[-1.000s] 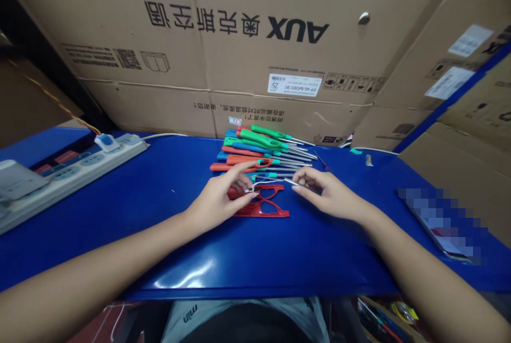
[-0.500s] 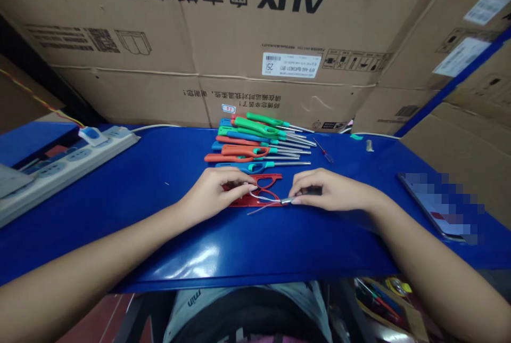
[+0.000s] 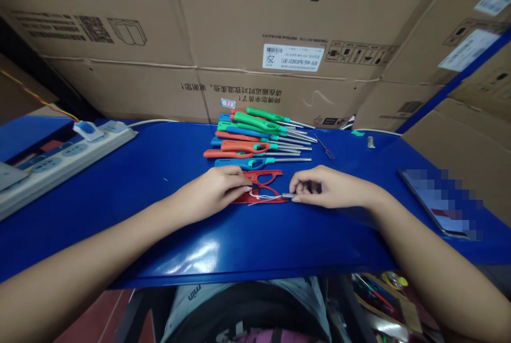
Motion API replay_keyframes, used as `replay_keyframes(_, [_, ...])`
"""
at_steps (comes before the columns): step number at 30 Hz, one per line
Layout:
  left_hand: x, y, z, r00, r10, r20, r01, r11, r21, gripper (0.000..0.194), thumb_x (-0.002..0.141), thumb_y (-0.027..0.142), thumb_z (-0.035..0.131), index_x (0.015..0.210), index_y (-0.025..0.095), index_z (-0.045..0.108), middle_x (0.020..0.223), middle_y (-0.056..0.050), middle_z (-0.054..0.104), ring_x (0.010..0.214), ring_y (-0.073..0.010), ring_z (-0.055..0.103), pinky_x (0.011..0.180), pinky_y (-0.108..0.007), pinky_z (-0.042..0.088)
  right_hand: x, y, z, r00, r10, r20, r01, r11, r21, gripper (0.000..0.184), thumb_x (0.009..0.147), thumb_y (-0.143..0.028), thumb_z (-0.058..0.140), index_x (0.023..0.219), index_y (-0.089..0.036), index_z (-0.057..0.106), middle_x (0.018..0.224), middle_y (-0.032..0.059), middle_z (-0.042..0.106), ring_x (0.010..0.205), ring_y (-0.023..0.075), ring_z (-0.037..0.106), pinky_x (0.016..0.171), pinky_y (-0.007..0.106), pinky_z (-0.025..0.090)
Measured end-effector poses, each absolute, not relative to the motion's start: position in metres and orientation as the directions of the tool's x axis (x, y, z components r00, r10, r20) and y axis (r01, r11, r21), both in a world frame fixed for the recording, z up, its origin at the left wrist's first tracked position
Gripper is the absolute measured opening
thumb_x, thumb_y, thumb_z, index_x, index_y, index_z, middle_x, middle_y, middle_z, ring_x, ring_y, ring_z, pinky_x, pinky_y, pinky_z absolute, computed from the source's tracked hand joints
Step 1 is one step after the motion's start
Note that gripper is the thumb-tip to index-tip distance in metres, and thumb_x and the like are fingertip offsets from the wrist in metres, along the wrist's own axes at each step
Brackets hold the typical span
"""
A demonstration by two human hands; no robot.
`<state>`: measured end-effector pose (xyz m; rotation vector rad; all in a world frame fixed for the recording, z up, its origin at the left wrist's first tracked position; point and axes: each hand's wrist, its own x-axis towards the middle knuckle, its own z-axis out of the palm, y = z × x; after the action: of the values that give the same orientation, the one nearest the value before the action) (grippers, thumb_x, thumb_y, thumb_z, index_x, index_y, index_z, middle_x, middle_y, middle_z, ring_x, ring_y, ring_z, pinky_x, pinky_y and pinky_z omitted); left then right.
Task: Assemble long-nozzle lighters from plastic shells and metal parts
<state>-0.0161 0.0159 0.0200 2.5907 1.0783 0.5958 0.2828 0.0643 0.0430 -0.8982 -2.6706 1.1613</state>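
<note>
Two red plastic halves of a lighter shell [image 3: 266,174] lie side by side, each with a trigger loop. My left hand [image 3: 223,188] rests over their left ends. Its thumb and forefinger are closed on thin white wires [image 3: 263,196], and the ends under the fingers are hidden. At the right end of the nearer half, my right hand [image 3: 323,187] pinches a metal lighter tube [image 3: 288,195]. The wires and a thin clear hose [image 3: 257,203] run from the tube leftward across the shell. Most of the tube is hidden by the right hand.
Several assembled stick lighters [image 3: 259,135] lie piled behind the shell halves. A small screwdriver [image 3: 328,152] is to their right, and a phone [image 3: 435,204] further right. A power strip [image 3: 64,156] stands at left. Cardboard boxes [image 3: 223,29] wall off the back of the blue table [image 3: 199,236].
The metal tube has come down and levelled at the right end of the red shell. The wires and hose now lie closer over it. My left hand has shifted slightly left.
</note>
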Motion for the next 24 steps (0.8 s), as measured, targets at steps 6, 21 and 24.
replay_keyframes(6, [-0.017, 0.016, 0.011, 0.654, 0.717, 0.241, 0.610, -0.688, 0.392, 0.025, 0.101, 0.026, 0.052, 0.112, 0.019, 0.074, 0.097, -0.006, 0.067, 0.086, -0.0167, 0.066, 0.080, -0.028, 0.053, 0.281, 0.065, 0.040, -0.868, 0.494, -0.043, 0.416, 0.678, -0.605, 0.018, 0.093, -0.028, 0.062, 0.099, -0.017, 0.076, 0.093, 0.0058, 0.070, 0.077, 0.0130, 0.062, 0.070, 0.026, 0.049])
replay_keyframes(21, [-0.012, 0.016, 0.010, 0.624, 0.742, 0.243, 0.634, -0.663, 0.398, 0.024, 0.099, 0.024, 0.054, 0.102, 0.016, 0.076, 0.096, -0.009, 0.069, 0.086, -0.0181, 0.068, 0.082, -0.029, 0.054, 0.275, 0.044, 0.045, -0.869, 0.492, -0.058, 0.495, 0.863, -0.101, 0.023, 0.098, -0.022, 0.053, 0.084, -0.018, 0.071, 0.082, 0.0039, 0.065, 0.075, 0.0157, 0.058, 0.068, 0.028, 0.038])
replay_keyframes(24, [-0.011, 0.017, 0.011, 0.605, 0.752, 0.262, 0.620, -0.652, 0.436, 0.022, 0.098, 0.022, 0.056, 0.100, 0.015, 0.076, 0.095, -0.009, 0.070, 0.085, -0.0183, 0.069, 0.081, -0.029, 0.054, 0.271, 0.039, 0.046, -0.858, 0.512, -0.049, 0.513, 0.857, -0.040, 0.024, 0.098, -0.020, 0.052, 0.081, -0.018, 0.069, 0.080, 0.0037, 0.063, 0.074, 0.0156, 0.056, 0.066, 0.028, 0.035])
